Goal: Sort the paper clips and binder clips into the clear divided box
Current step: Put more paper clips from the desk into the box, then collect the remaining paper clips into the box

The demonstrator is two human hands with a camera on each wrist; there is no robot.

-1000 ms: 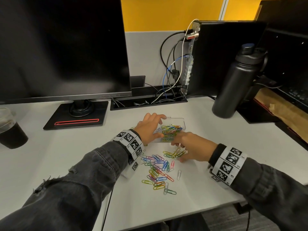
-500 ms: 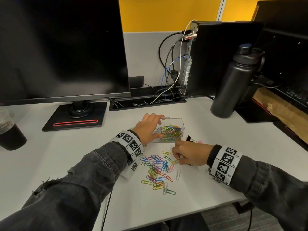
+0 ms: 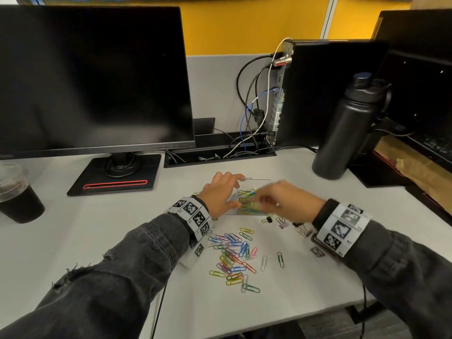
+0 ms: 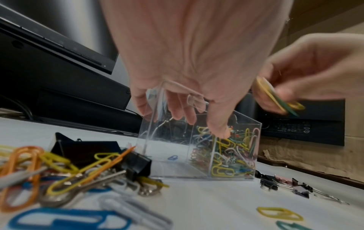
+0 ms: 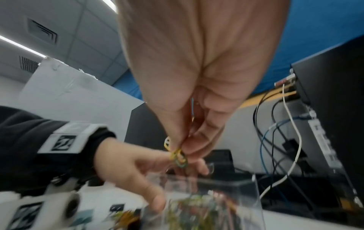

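Note:
The clear divided box [image 3: 263, 180] [image 4: 199, 149] stands on the white desk, its right compartment full of coloured paper clips and its left one almost bare. My left hand [image 3: 221, 194] [image 4: 189, 96] grips the box, thumb on the near wall and fingers over the far rim. Blurred by motion, my right hand [image 3: 263, 199] [image 5: 180, 151] hovers just above the box and pinches a few yellow and green paper clips [image 5: 178, 158] [image 4: 279, 101]. A loose pile of paper clips [image 3: 233, 255] lies in front of the box. Small binder clips [image 3: 285, 222] [image 4: 283, 185] lie to its right.
A black binder clip [image 4: 102, 154] sits among clips by my left wrist. A monitor [image 3: 93, 79] on its stand fills the back left, a dark drink cup [image 3: 17, 194] the far left, a black bottle [image 3: 342, 133] the back right, and cables [image 3: 256, 113] hang behind the box.
My right hand has lifted from the loose pile on the desk and moved up over the box with paper clips pinched in it. The left hand stays on the box.

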